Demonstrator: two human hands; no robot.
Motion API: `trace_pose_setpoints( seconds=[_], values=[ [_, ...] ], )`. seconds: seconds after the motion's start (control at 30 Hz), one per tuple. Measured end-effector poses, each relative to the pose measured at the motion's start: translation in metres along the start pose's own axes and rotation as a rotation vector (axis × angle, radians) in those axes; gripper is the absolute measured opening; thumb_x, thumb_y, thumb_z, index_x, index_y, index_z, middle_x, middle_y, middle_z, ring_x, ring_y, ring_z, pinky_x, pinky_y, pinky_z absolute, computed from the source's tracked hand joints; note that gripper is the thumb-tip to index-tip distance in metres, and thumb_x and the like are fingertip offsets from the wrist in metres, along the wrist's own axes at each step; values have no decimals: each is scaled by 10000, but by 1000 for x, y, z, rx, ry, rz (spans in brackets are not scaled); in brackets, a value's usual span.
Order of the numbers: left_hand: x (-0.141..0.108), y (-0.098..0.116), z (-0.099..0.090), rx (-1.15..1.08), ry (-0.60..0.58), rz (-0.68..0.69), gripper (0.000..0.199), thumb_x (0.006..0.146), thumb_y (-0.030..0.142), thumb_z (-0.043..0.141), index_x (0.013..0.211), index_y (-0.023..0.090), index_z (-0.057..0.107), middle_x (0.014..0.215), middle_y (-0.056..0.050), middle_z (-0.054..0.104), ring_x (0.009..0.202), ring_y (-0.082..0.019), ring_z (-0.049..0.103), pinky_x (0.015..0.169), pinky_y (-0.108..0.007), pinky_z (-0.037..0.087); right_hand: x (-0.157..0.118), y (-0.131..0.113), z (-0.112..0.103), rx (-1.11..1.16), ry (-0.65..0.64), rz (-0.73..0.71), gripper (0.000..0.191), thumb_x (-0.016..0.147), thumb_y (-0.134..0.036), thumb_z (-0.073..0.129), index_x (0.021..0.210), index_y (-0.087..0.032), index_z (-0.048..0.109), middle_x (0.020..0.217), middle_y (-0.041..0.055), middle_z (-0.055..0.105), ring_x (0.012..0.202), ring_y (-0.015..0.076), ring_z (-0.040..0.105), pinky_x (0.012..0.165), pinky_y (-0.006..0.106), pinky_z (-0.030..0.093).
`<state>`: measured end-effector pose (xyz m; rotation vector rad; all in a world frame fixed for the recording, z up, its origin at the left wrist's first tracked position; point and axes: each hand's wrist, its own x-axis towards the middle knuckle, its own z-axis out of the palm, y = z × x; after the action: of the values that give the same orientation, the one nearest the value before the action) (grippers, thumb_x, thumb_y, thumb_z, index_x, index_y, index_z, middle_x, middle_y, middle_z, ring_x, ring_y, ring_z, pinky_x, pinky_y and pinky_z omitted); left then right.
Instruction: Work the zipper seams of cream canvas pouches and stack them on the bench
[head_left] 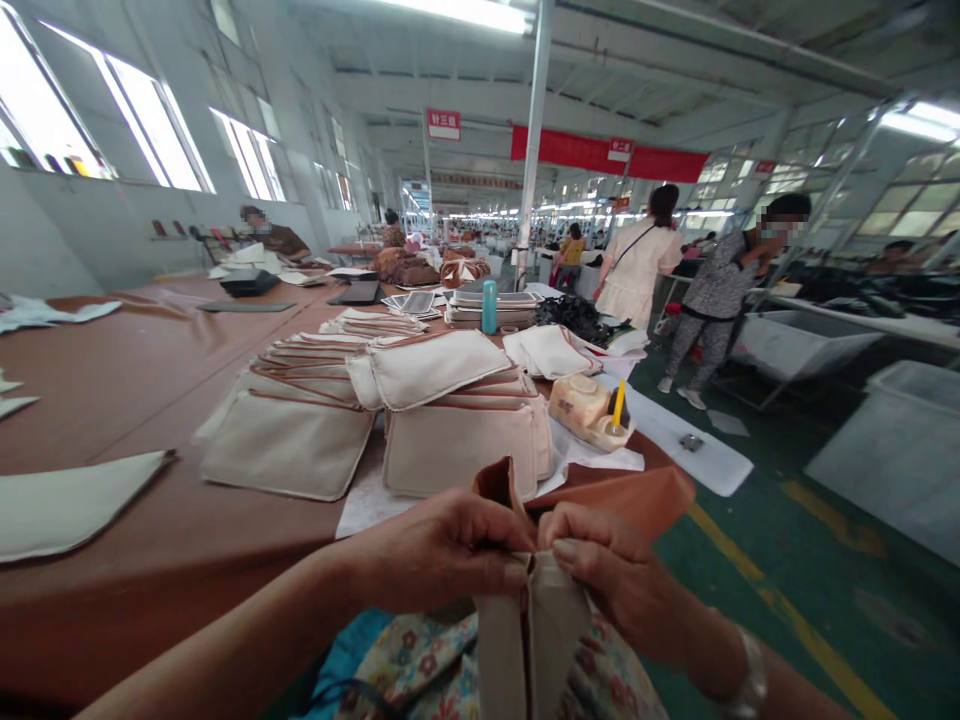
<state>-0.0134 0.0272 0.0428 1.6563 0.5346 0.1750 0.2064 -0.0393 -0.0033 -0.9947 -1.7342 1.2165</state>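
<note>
Pinching a seam together right in front of me, both hands are nearly tip to tip. The left hand has its thumb and fingers closed on one side of a beige, leathery piece with a dark seam line, and the right hand grips the other side the same way, its thumb just beside the seam. The piece hangs upright over the lap, at the near edge of the table, and a brown flap pokes up behind the fingers. There's a silvery bracelet on the right wrist, and floral-print cloth under the work.

Just past the hands are two fat stacks of flat beige pouch-like pieces, a left one and a right one, with another piece lying across the top. Right of those: a grubby cream plastic container with a yellow-handled tool standing in it. Farther back, a teal cylindrical bottle stands upright on the brown-covered table. Off to the right, two people stand on the green floor, one in a cream outfit, one in patterned grey.
</note>
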Motion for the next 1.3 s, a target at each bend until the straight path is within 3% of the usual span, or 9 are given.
trace_pose_setpoints(
  seconds=[0.1,0.27,0.37,0.43,0.6,0.83,1.17,1.3],
  values=[
    [1,-13,3,-109,13,-50,380,835,504,681,883,128,667,737,9,511,657,-111,395,603,-214,320,2,16,9,251,34,122,332,996,-443,450,775,-195,461,656,-56,330,573,109,278,497,218,255],
    [7,-16,8,-128,103,-83,318,813,455,678,833,142,624,708,26,457,620,-106,334,577,-224,282,7,6,10,156,30,90,407,936,-560,529,811,-174,499,709,-38,406,631,114,329,534,221,279],
    [11,-14,10,-68,158,-71,173,804,320,632,791,150,607,719,30,465,645,-109,349,579,-217,283,12,-2,7,113,0,142,346,848,-464,683,830,-170,503,722,-43,424,642,108,333,546,218,273],
    [13,-15,11,-38,194,-62,136,805,287,603,776,154,597,728,30,482,669,-115,378,585,-211,298,15,-3,6,103,6,164,293,838,-393,681,793,-163,505,713,-38,439,646,108,352,559,220,281],
    [16,-22,10,-7,212,-65,219,828,358,591,776,149,627,708,32,489,665,-120,385,594,-212,324,17,2,5,138,35,218,217,829,-332,631,752,-146,549,685,-19,490,629,112,386,564,229,292],
    [19,-26,8,14,185,-54,294,806,418,644,786,126,618,675,37,436,615,-102,331,528,-223,256,15,1,5,123,95,268,165,815,-291,607,750,-149,554,659,-33,471,604,104,371,533,219,282],
    [24,-25,19,85,309,-137,142,732,256,561,695,129,615,604,40,441,548,-91,340,475,-217,205,11,9,13,19,221,196,58,774,-214,616,777,-156,620,682,-13,547,623,128,433,544,228,330],
    [23,-32,18,-75,262,-132,157,723,263,607,723,120,671,590,41,462,543,-90,340,494,-213,244,8,12,14,119,232,163,46,765,-199,608,772,-166,640,712,-2,567,647,139,463,574,237,359]
  ],
)
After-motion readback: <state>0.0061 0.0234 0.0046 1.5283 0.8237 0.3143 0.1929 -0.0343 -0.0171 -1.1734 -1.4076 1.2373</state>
